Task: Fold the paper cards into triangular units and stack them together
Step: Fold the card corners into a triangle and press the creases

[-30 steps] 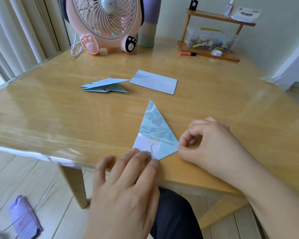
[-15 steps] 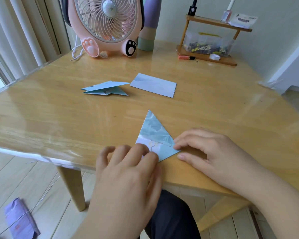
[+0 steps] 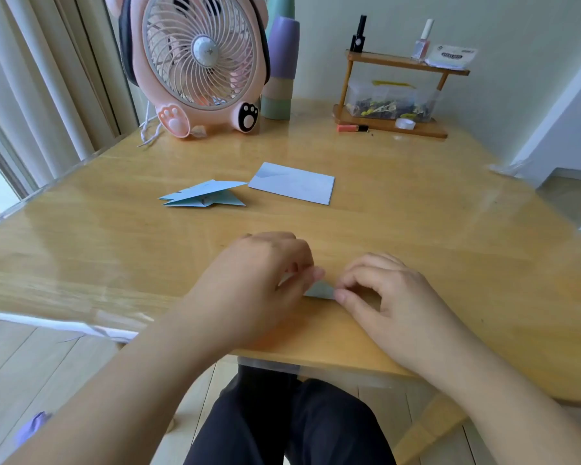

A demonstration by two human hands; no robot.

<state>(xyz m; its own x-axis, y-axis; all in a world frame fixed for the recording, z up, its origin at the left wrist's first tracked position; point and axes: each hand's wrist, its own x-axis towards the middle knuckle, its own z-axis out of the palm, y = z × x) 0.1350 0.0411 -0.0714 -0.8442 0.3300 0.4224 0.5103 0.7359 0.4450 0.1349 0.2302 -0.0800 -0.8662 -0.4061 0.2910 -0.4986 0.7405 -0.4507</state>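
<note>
Now, crease slowly: keep the small pale-blue folded paper card (image 3: 320, 290) flat on the glossy wooden surface (image 3: 416, 229) and align its edges before pressing. Your left hand (image 3: 259, 283) covers most of it, fingers curled, thumb and forefinger apparently pinching the paper. Your right hand (image 3: 386, 297) pinches the card's right corner. Finished blue triangular units (image 3: 202, 198) and a flat pale-blue rectangular card (image 3: 294, 186) lie farther back.

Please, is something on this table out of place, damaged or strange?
Nothing stands out. The folded units and the flat card lie tidy, apart, mid-table. Both hands, left hand and right hand, work a small folded piece, mostly hidden.
</note>
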